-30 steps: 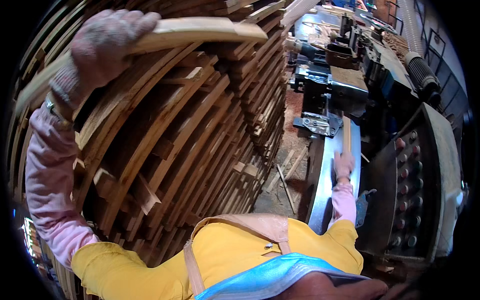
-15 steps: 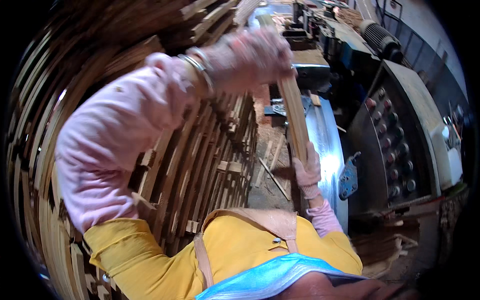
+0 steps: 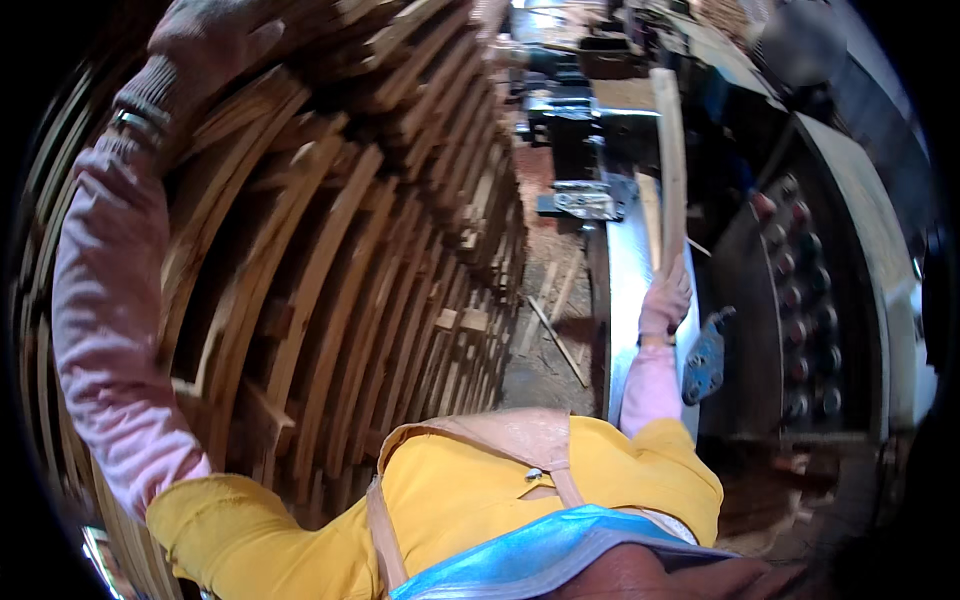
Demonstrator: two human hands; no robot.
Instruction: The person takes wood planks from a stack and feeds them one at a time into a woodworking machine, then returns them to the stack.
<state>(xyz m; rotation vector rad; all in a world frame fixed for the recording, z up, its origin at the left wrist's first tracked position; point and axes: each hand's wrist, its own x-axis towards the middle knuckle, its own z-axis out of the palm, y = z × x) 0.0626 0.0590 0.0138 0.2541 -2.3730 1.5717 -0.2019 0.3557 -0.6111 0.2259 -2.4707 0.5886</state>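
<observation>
My right hand (image 3: 665, 300), in a pinkish work glove, is closed around the near end of a wooden strip (image 3: 670, 160). The strip points away from me over a shiny metal machine bed (image 3: 628, 330). A shorter wood piece (image 3: 649, 215) lies beside it on the bed. My left hand (image 3: 205, 45), also gloved, reaches out at the far left by the stacked wooden strips (image 3: 330, 230). Its thumb stands apart and I see nothing held in it; the picture's upper edge cuts off part of the hand.
A control panel with several round buttons (image 3: 790, 295) stands to the right. A blue metal bracket (image 3: 705, 360) sits at the bed's right side, and a metal clamp-like block (image 3: 585, 200) at its left. Loose sticks (image 3: 556, 340) lie on the floor between stack and machine.
My left hand has let go of the strip's far end and swung left to the stack. My right hand has moved right and forward with the strip, now over the bed.
</observation>
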